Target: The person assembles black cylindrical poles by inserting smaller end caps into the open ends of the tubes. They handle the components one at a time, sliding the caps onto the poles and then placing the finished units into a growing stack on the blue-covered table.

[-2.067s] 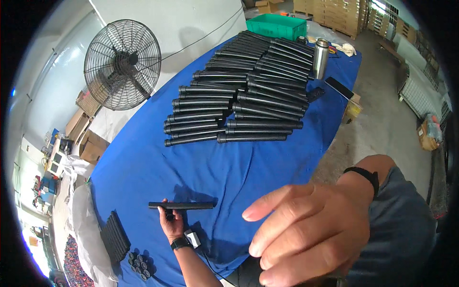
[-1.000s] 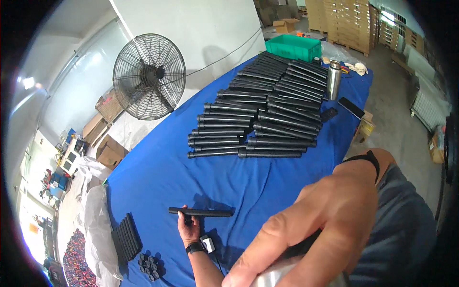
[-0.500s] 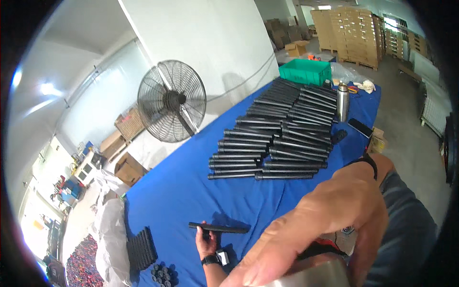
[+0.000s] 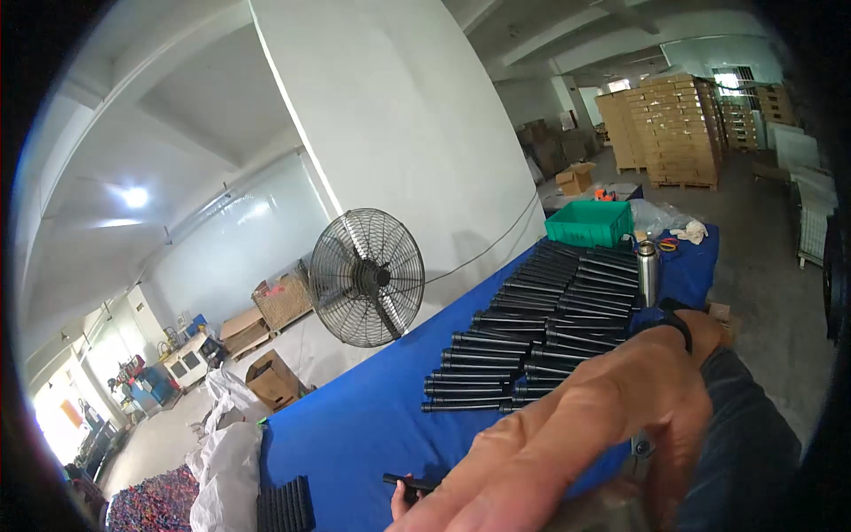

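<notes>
At the lower edge my left hand (image 4: 403, 502) is closed around a short black tube (image 4: 401, 480); the rest of that arm is hidden. Very large and close, my right hand (image 4: 567, 426) reaches across the lower right, a dark band on its wrist. Its fingers and thumb curve round a silvery metal object (image 4: 612, 507), blurred and mostly cut off, so its kind is unclear. Beyond, long black tubes (image 4: 479, 365) lie in two overlapping rows on the blue cloth (image 4: 355, 443). Several shorter black tubes (image 4: 285, 507) lie side by side near the left front.
Behind the rows stand a green crate (image 4: 589, 223) and a steel flask (image 4: 648, 275). A round fan (image 4: 368, 277) is beside the table's left edge. White plastic sheeting (image 4: 226, 479) hangs at the left, next to small multicoloured pieces (image 4: 155, 501). Stacked cartons (image 4: 674, 133) stand far back.
The view has tilted upward, so the table sits lower in the picture. My left hand and its tube have dropped to the lower edge. My right hand stays raised close by.
</notes>
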`<state>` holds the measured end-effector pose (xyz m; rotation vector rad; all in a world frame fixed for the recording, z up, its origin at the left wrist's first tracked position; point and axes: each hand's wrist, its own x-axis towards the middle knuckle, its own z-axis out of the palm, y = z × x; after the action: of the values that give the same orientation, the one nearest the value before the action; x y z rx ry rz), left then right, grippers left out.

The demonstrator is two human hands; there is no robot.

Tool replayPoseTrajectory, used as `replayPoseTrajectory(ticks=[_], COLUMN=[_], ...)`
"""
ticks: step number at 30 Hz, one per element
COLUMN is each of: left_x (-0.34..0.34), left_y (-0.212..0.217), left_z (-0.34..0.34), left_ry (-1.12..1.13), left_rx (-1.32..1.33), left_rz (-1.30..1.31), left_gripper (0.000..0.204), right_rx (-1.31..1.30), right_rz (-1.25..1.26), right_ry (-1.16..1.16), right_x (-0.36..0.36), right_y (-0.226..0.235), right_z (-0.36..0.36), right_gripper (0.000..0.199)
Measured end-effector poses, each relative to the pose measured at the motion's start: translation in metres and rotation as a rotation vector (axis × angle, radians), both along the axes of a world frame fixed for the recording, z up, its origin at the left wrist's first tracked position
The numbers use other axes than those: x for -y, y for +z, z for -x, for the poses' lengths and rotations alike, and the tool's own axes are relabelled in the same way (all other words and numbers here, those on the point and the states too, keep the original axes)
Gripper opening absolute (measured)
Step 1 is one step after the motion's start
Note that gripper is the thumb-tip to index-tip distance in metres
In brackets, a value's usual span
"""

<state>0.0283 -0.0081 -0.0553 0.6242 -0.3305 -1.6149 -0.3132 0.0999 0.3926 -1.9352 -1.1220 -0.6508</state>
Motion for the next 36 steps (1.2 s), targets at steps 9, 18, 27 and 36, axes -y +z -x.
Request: replayPoseTrajectory(ticks=[9, 18, 27, 36], left_x=[0.008, 0.025, 0.016, 0.019], left_y=[0.006, -0.022, -0.024, -0.006], left_z=[-0.015, -0.038, -0.039, -0.019], left_ry=[0.059, -0.125, -0.115, -0.083], left_rx=[0.12, 0.155, 0.154, 0.148], left_rz=[0.109, 0.212, 0.2, 0.126], left_gripper=[0.035, 0.051, 0.048, 0.042], right_rx=[-0.276, -0.441, -1.278, 0.257], right_rz=[-0.855, -1.471, -1.536, -1.778], right_ry=[-0.077, -0.595, -2.184, -2.04], right_x=[-0.045, -0.052, -0.16, -0.109], right_y=[-0.032, -0.243, -0.456, -0.418], right_z=[0.046, 0.166, 0.383, 0.502], right_gripper=[0.075, 0.074, 0.062, 0.037])
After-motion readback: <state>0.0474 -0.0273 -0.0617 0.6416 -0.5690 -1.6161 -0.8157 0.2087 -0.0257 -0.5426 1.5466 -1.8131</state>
